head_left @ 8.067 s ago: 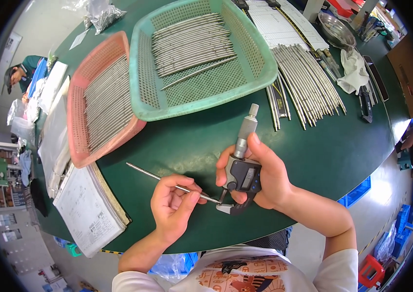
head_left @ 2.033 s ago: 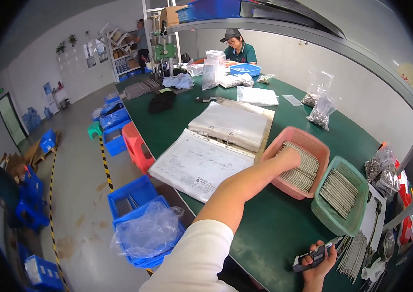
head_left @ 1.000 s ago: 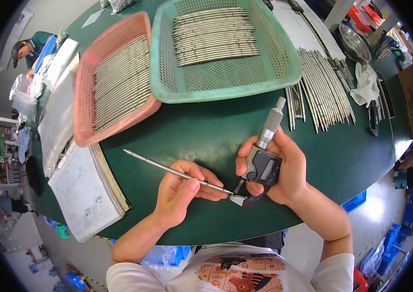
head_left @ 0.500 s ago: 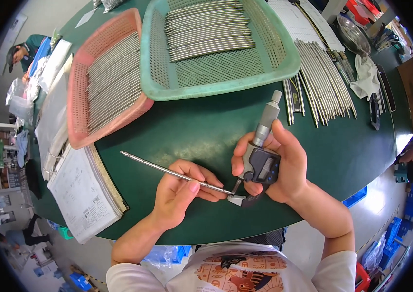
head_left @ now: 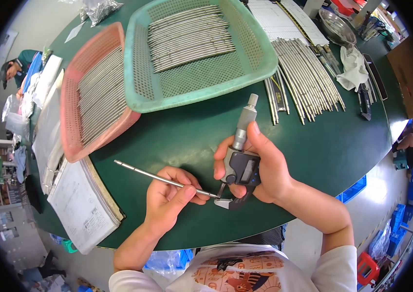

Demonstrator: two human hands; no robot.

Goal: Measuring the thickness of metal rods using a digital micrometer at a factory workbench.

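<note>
My left hand (head_left: 172, 197) pinches a thin steel rod (head_left: 140, 171) between thumb and fingers. The rod slants from upper left down to the right, and its right end lies at the jaws of a digital micrometer (head_left: 241, 168). Wrapped round that micrometer is my right hand (head_left: 272, 170), with the thimble pointing up and away from me. Whether the jaws touch the rod tip is too small to tell. Beyond my hands, many similar rods (head_left: 192, 36) lie in a green plastic basket (head_left: 201, 92).
A pink basket (head_left: 128, 121) with more rods stands at the left, beside an open binder of papers (head_left: 82, 204). Loose rods (head_left: 309, 78) lie at the right, near a white cloth (head_left: 352, 68) and a metal bowl (head_left: 337, 27). Another person (head_left: 14, 70) is at the far left.
In the picture, both hands, with the rod and micrometer, sit slightly farther left. The baskets and loose rods have shifted left too, as the view has turned. Both grips stay the same.
</note>
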